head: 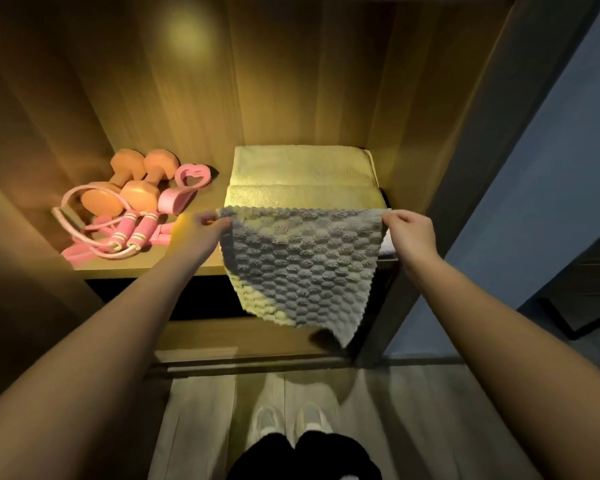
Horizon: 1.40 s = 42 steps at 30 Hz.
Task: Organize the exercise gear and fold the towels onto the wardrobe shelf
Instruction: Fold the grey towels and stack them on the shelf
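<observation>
A grey towel (302, 268) with a bumpy, honeycomb-like weave hangs in the air in front of the wardrobe shelf (194, 261), stretched between two bare hands. The left hand (205, 225) pinches the towel's upper left corner between thumb and curled fingers; the right hand (411, 226) pinches the upper right corner the same way. The top edge runs roughly level just above the near edge of the shelf, and the rest of the cloth drops past that edge, tapering to a point low on the right.

Behind the grey towel, on the right part of the shelf, lies a folded cream towel (302, 174) - flat, its far edge close to the back wall and its near edge right behind the hanging cloth.

On the left part of the shelf the exercise gear sits in a cluster, well apart from the cream towel. Two orange-pink dumbbells (136, 185) lie side by side, pointing from near left to far right. A pink heart-shaped piece (187, 183) rests just to their right. A pink jump rope (132, 233) lies nearest, its two striped handles together and its cord looped around the dumbbells' near ends.

Below, light shoes (291, 417) stand on a pale wooden floor (430, 427).
</observation>
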### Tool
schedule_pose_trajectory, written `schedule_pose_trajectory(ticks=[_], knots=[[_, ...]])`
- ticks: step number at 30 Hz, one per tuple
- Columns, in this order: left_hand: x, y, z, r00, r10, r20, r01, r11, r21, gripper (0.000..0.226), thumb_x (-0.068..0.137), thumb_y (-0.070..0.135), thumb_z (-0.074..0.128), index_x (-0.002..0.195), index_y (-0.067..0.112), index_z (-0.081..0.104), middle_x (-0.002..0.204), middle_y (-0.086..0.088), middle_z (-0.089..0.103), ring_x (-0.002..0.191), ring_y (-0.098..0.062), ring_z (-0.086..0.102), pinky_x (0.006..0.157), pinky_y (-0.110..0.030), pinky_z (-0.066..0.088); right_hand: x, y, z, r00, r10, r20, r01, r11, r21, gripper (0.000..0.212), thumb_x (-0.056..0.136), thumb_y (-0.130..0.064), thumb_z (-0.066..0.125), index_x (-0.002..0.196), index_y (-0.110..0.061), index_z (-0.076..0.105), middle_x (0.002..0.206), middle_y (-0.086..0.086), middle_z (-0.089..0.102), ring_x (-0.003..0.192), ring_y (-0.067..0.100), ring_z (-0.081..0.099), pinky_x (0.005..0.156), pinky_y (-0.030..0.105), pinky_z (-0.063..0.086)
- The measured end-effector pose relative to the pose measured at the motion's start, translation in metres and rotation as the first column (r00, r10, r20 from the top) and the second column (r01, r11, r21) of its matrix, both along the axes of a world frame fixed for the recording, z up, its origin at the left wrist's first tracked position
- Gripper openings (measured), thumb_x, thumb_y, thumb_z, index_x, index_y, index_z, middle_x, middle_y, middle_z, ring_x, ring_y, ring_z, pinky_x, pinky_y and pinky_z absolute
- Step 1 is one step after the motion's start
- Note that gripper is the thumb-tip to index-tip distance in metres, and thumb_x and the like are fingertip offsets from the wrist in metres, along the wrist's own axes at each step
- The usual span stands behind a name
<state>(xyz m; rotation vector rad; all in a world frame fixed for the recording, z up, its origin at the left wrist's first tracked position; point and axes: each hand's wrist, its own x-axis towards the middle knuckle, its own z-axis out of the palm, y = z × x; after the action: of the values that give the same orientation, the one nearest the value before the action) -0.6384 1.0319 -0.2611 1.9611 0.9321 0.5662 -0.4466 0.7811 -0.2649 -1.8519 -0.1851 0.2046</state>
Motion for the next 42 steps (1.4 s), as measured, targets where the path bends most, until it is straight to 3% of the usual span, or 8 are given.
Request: schedule_pose_trajectory(ticks=[5, 9, 12, 16, 18, 22, 33, 42], knots=[[0.052, 0.035, -0.009, 0.983, 0.163, 0.078, -0.139, 0.958, -0.249, 0.013, 0.093, 0.017, 0.06, 0.082, 0.013, 0.066, 0.062, -0.001, 0.069, 0.053, -0.015, 0.062, 0.046, -0.023, 0.048, 0.041, 0.052, -0.002, 0.986, 0.015, -0.164, 0.008, 0.99, 0.139, 0.019, 0.099, -0.011, 0.047, 0.106, -0.001, 0.062, 0.075, 0.008, 0.07, 0.057, 0.017, 0.066, 0.045, 0.023, 0.045], [0.086, 0.04, -0.031, 0.929, 0.301, 0.216, -0.155, 0.845, -0.511, 0.015, 0.096, 0.003, 0.052, 0.104, 0.002, 0.065, 0.095, -0.013, 0.074, 0.076, -0.024, 0.072, 0.065, -0.034, 0.06, 0.058, 0.083, -0.015, 0.962, -0.004, -0.273, 0.089, 0.949, 0.301, 0.021, 0.1, 0.002, 0.042, 0.114, -0.008, 0.054, 0.097, 0.015, 0.071, 0.082, 0.021, 0.072, 0.062, 0.026, 0.059], [0.099, 0.032, -0.045, 0.924, 0.347, 0.164, -0.287, 0.908, -0.305, 0.032, 0.096, 0.008, 0.05, 0.126, 0.011, 0.061, 0.12, -0.007, 0.067, 0.095, -0.016, 0.061, 0.088, -0.031, 0.05, 0.058, 0.094, -0.035, 0.989, -0.031, -0.147, 0.057, 0.982, 0.178, 0.026, 0.097, 0.0, 0.049, 0.093, -0.022, 0.061, 0.097, 0.002, 0.07, 0.091, 0.016, 0.069, 0.084, 0.029, 0.056], [0.101, 0.002, -0.051, 0.996, 0.088, 0.005, -0.086, 0.955, 0.283, 0.039, 0.094, 0.01, 0.047, 0.132, 0.007, 0.053, 0.142, -0.005, 0.051, 0.097, -0.008, 0.064, 0.069, -0.02, 0.056, 0.04, 0.097, -0.053, 0.916, 0.298, 0.269, -0.184, 0.907, -0.378, 0.043, 0.101, -0.022, 0.043, 0.143, -0.03, 0.042, 0.078, -0.004, 0.067, 0.059, 0.008, 0.058, 0.046, 0.017, 0.046], [0.109, -0.011, -0.059, 0.974, -0.048, -0.221, 0.168, 0.807, 0.567, 0.039, 0.098, 0.021, 0.038, 0.127, 0.002, 0.056, 0.156, -0.007, 0.032, 0.137, -0.02, 0.042, 0.102, -0.04, 0.048, 0.033, 0.101, -0.061, 0.756, 0.545, 0.361, -0.196, 0.716, -0.671, 0.05, 0.103, -0.034, 0.032, 0.152, -0.031, 0.024, 0.13, 0.002, 0.062, 0.108, 0.019, 0.063, 0.083, 0.032, 0.055], [0.121, -0.017, -0.072, 0.882, -0.138, -0.45, 0.422, 0.654, 0.628, 0.057, 0.102, 0.044, 0.017, 0.154, 0.021, 0.023, 0.162, -0.001, 0.015, 0.15, -0.017, 0.01, 0.122, -0.042, 0.008, 0.038, 0.106, -0.069, 0.663, 0.678, 0.319, -0.132, 0.525, -0.841, 0.054, 0.102, -0.05, 0.014, 0.154, -0.036, 0.012, 0.162, -0.012, 0.006, 0.149, 0.011, 0.001, 0.122, 0.042, 0.004], [0.102, 0.018, -0.08, 0.82, 0.151, -0.552, 0.249, 0.775, 0.581, 0.066, 0.1, 0.047, 0.014, 0.155, 0.011, 0.015, 0.163, -0.01, 0.008, 0.15, -0.025, 0.004, 0.121, -0.049, 0.004, 0.058, 0.079, -0.082, 0.804, 0.537, 0.255, -0.024, 0.457, -0.889, 0.062, 0.101, -0.051, 0.012, 0.156, -0.022, 0.008, 0.163, -0.004, -0.001, 0.15, 0.014, -0.005, 0.118, 0.044, 0.0], [0.008, -0.009, -0.107, 0.999, 0.035, -0.032, -0.01, 0.815, 0.58, 0.046, 0.092, 0.014, 0.06, 0.135, 0.003, 0.048, 0.137, -0.015, 0.049, 0.131, -0.033, 0.041, 0.106, -0.051, 0.034, -0.005, 0.017, -0.11, 0.792, 0.317, 0.521, -0.048, 0.884, -0.465, 0.047, 0.099, -0.019, 0.045, 0.144, -0.007, 0.04, 0.152, 0.006, 0.035, 0.144, 0.022, 0.026, 0.12, 0.039, 0.015]])
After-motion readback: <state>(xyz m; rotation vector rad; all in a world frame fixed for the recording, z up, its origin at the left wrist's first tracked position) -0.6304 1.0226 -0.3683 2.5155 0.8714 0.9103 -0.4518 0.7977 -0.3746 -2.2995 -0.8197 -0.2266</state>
